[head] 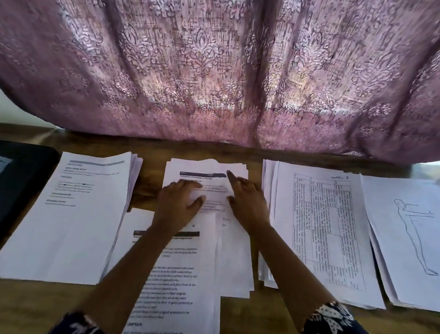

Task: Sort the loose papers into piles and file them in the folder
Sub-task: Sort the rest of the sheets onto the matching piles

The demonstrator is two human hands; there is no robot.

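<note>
- Nearest me, a printed sheet (178, 282) lies lengthwise away from me, header at the far end.
- My left hand (178, 203) and right hand (247, 203) rest on the middle pile (187, 169), fingers unclenched, grasping nothing.

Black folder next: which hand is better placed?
Likely left. The left hand rests on the middle pile, nearer the black folder at far left; the right hand would cross it.

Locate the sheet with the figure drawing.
Head view: the figure-drawing sheet lies topmost at the far right of the wooden table, immediately right of the grid sheet.
</note>
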